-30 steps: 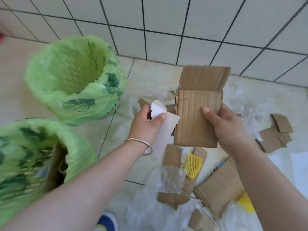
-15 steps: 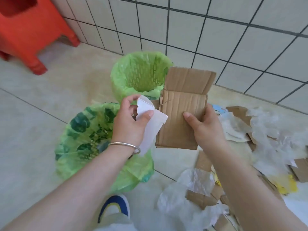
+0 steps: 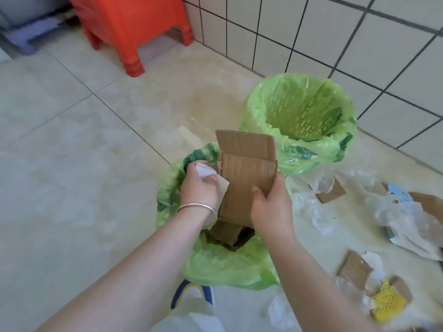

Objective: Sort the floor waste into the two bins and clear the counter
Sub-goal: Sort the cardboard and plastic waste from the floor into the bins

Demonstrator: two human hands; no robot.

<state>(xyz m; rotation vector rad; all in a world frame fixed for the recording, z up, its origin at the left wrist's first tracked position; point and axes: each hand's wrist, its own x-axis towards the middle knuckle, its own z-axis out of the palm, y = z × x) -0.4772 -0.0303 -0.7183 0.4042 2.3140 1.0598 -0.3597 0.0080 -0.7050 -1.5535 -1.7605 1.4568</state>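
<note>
No writing could be read on anything. The right hand (image 3: 272,209) gripped a cardboard piece (image 3: 247,173) upright over the near bin (image 3: 215,267), which already held cardboard; the left hand (image 3: 200,188) pinched white paper (image 3: 203,172) beside it. The far bin (image 3: 299,116) stood by the white tiled wall (image 3: 335,39). Cardboard scraps (image 3: 353,269), plastic film and yellow foam mesh (image 3: 388,301) littered the pale tiled floor (image 3: 72,140); a red stool (image 3: 129,22) stood near the wall.

Red plastic stool (image 3: 134,27) by the tiled wall (image 3: 323,32); perhaps a shoe (image 3: 191,294) at bottom.
</note>
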